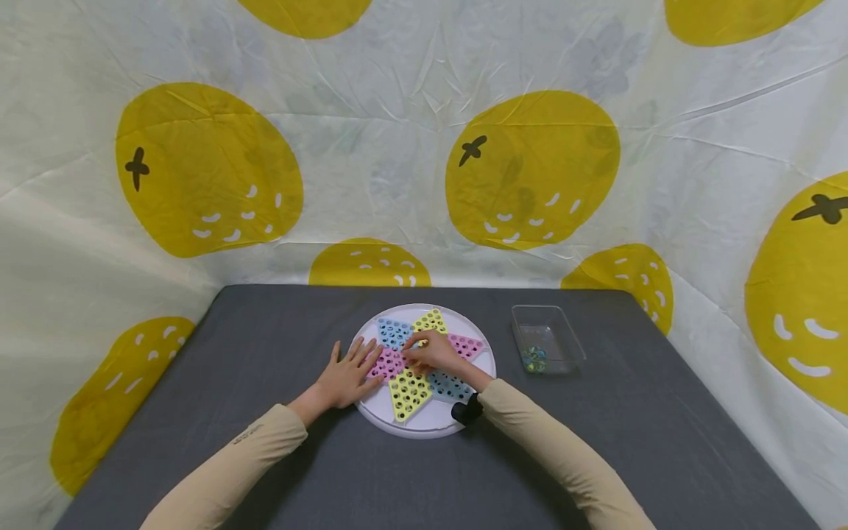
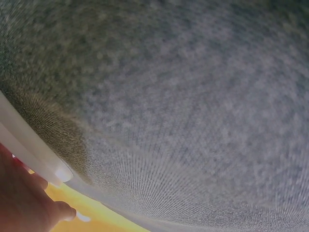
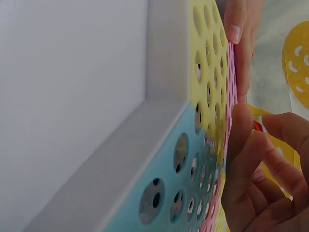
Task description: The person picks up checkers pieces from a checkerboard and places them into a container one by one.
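Note:
A round white game board carries a star of pink, yellow and blue triangular sections pierced with round holes. My left hand lies on its left side, fingers spread and straight over the rim and the pink section. Over the middle of the star, my right hand pinches a clear glass marble with red inside between thumb and index finger. In the right wrist view that marble is close over the board, partly hidden by the fingertips. Only part of my left hand shows in the left wrist view, beside the white rim.
A clear plastic box stands right of the board, with several blue, green and yellow marbles in its near left corner. Dark grey cloth covers the table. A white curtain with yellow fruit prints hangs behind and at both sides.

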Tool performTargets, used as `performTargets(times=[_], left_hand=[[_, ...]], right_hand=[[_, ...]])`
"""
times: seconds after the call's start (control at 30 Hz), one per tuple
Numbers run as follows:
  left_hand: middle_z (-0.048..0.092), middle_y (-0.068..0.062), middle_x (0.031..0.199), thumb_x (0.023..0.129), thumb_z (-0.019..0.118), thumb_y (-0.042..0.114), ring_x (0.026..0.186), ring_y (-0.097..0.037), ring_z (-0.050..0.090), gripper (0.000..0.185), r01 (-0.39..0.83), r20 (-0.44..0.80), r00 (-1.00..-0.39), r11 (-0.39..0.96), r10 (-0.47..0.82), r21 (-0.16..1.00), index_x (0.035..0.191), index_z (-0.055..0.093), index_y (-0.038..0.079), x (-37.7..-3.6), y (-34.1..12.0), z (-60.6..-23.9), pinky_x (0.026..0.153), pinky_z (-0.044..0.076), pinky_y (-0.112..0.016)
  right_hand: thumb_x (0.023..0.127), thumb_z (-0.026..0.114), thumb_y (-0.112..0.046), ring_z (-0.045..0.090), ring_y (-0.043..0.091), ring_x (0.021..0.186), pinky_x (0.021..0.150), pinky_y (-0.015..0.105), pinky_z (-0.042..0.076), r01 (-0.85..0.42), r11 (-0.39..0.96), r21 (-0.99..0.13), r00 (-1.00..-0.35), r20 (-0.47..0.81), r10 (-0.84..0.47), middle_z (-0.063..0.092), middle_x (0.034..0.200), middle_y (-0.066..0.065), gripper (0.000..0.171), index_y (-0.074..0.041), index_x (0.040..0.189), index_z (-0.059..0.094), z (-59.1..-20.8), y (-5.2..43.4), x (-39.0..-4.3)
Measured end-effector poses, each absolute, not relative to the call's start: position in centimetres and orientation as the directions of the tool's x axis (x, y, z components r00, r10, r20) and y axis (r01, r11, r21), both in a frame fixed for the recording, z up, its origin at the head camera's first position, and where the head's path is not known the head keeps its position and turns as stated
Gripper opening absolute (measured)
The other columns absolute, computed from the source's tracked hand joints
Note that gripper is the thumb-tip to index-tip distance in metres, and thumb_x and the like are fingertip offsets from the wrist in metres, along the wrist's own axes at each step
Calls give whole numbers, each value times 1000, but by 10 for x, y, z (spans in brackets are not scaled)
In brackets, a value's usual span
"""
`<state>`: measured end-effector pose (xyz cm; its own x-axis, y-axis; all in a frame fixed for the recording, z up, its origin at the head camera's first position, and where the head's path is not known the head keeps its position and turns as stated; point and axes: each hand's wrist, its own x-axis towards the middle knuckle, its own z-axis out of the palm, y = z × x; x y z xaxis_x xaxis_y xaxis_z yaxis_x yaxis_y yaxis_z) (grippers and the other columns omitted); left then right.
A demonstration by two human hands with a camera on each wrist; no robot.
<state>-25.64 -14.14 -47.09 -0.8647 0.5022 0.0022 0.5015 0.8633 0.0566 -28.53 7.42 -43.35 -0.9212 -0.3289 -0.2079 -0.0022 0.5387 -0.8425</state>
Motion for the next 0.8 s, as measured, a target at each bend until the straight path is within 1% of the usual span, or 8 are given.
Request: performTargets(times=[0.13,0.27,0.37,0.53,0.67,0.8], left_hand=[[20,-5,150,91,34,50,138,-30,13,63,503,12,-864,861,504,68,143,22,16,-256,-141,-470,103,8,-61],[21,-6,149,91,35,49,138,-31,14,63,507,11,-862,859,507,78,143,22,16,-256,-141,-469,103,8,-62],[20,-6,149,91,34,50,138,-31,14,63,506,11,-862,859,507,74,143,23,16,-256,-141,-469,103,8,-62],[21,-6,149,91,35,49,138,-31,14,63,511,21,-860,857,511,67,142,24,15,-257,-141,-469,103,9,-62],[21,-7,149,91,35,48,138,-31,14,62,519,29,-855,852,518,69,142,24,14,-257,-141,-469,103,9,-62],[21,-7,149,92,35,48,138,-32,14,62,520,27,-854,851,520,68,142,24,14,-257,-141,-469,103,9,-62]], right_hand=[[84,61,-20,60,11,49,47,24,48,-2,550,-835,-928,-203,-311,68,76,11,19,-8,98,65,-431,78,-284],[83,62,-20,60,12,49,48,26,49,4,557,-831,-934,-202,-295,68,76,10,18,-9,97,65,-429,84,-283],[83,63,-20,62,14,51,49,29,50,10,550,-835,-933,-206,-297,68,75,10,17,-9,95,65,-428,89,-281],[83,62,-19,63,18,53,46,28,48,-14,543,-839,-928,-192,-320,68,76,13,17,-8,95,65,-425,98,-280],[83,62,-19,62,15,50,47,29,49,-25,550,-835,-932,-180,-316,68,76,13,17,-8,94,65,-424,104,-279],[83,62,-21,61,14,49,47,30,49,-23,561,-828,-936,-178,-302,68,73,11,16,-9,93,66,-423,111,-278]])
